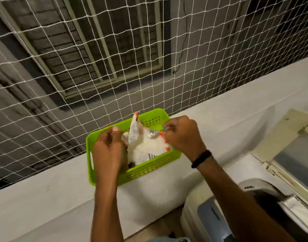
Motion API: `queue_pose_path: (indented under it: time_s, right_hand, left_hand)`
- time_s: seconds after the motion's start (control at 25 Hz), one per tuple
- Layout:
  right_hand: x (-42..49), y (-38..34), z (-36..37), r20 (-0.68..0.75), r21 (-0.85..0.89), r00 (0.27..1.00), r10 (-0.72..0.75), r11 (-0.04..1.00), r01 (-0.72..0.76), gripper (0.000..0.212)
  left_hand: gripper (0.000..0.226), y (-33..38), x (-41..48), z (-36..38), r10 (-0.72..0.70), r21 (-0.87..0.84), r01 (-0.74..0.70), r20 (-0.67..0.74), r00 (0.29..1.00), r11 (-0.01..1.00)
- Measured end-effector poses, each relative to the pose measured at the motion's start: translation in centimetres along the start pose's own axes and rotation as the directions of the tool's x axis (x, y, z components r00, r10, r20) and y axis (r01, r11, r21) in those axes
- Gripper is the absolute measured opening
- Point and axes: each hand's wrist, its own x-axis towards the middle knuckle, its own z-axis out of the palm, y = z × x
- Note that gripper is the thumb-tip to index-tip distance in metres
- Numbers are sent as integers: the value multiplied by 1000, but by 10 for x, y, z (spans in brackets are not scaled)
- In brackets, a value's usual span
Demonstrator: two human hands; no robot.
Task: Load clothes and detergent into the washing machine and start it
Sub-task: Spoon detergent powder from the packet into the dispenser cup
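A lime-green plastic basket (149,168) sits on a white ledge. Inside it lies an open white detergent bag (146,147) with orange trim, full of white powder. My left hand (108,151) grips the bag's left edge and holds it open. My right hand (182,135) holds a small metal spoon (154,132), its bowl resting over the powder. The washing machine (245,212) stands at the lower right with its lid (289,147) raised; the drum opening looks dark.
The white ledge (53,198) runs diagonally across the view. A white mesh net (97,67) rises right behind the basket, with a grey wall and barred window beyond. A black band is on my right wrist.
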Motion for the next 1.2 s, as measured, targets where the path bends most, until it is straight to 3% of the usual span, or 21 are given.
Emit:
queue_pose_path:
  time_s: [0.2, 0.28, 0.48, 0.68, 0.84, 1.04, 1.2]
  right_hand:
    - [6, -19, 19, 170, -167, 984, 60, 985, -31, 35]
    - [8, -20, 19, 223, -98, 972, 77, 994, -56, 40]
    - [15, -18, 20, 424, 105, 883, 201, 958, -268, 22]
    - [18, -8, 8, 373, 215, 880, 293, 896, -390, 22]
    - [9, -1, -8, 301, 459, 905, 300, 787, -413, 25]
    - [-2, 6, -35, 315, 618, 902, 297, 657, -432, 22]
    - [-10, 22, -47, 332, 721, 903, 273, 544, -430, 26]
  left_hand:
    - [60, -8, 7, 3, -97, 279, 70, 85, 992, 958]
    - [65, -9, 10, 3, -152, 237, 124, 101, 983, 963]
    - [49, -13, 12, 5, -207, 174, 182, 137, 969, 968]
    - [53, -9, 6, 3, -103, 153, 87, 98, 990, 984]
    - [56, 9, -7, 8, 36, 63, -34, -21, 999, 997]
    - [38, 35, -22, 21, 169, -27, -175, -147, 975, 984]
    - [21, 51, -34, 39, 200, -203, -241, -204, 958, 949]
